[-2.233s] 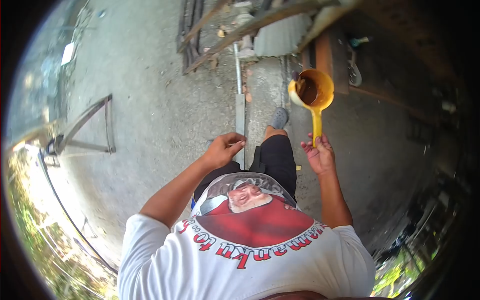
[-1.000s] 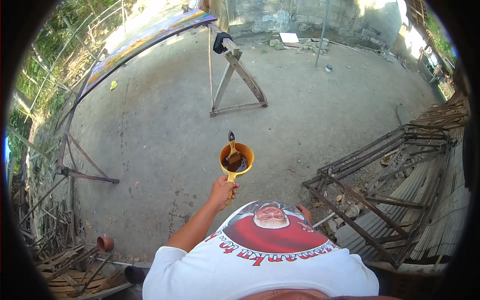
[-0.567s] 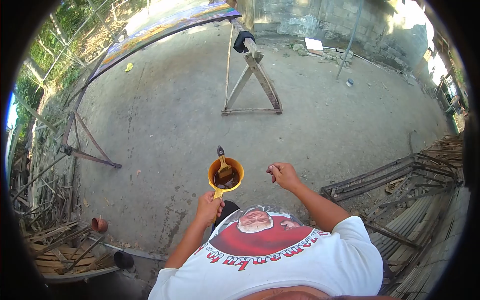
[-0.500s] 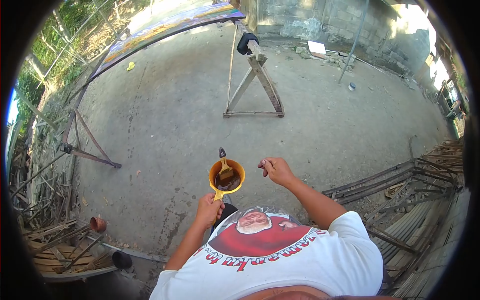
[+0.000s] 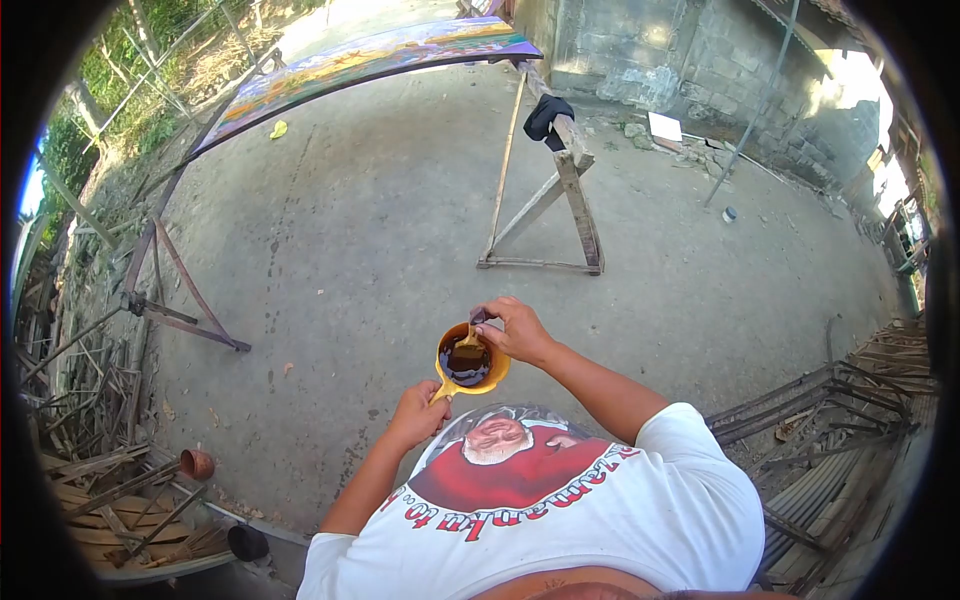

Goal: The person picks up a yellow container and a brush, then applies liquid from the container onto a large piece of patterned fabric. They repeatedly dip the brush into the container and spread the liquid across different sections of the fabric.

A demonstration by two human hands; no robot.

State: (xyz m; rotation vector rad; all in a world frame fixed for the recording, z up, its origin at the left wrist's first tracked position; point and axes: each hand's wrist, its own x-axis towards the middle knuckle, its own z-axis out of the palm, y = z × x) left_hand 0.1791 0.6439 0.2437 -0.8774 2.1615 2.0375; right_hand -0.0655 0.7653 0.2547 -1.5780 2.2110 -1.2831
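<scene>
Yellow plastic forms the dipper (image 5: 501, 372), held out past the shirt (image 5: 640, 500), its handle clamped in the left hand (image 5: 414, 413). The right hand (image 5: 515, 331) is closed on the paintbrush (image 5: 468, 351) at the dipper's far rim, bristles inside. Concrete floor (image 5: 380, 230) spreads widely from there to the wooden trestle (image 5: 580, 212) and the painted panel's near edge (image 5: 375, 69).

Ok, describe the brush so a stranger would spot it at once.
Start at the white T-shirt at the bottom of the view; just above it in the picture, the left hand holds a yellow dipper. The brush reaches into it, its dark handle end in the right hand. Its flat head sets it apart from the round dipper and dark liquid.
</scene>
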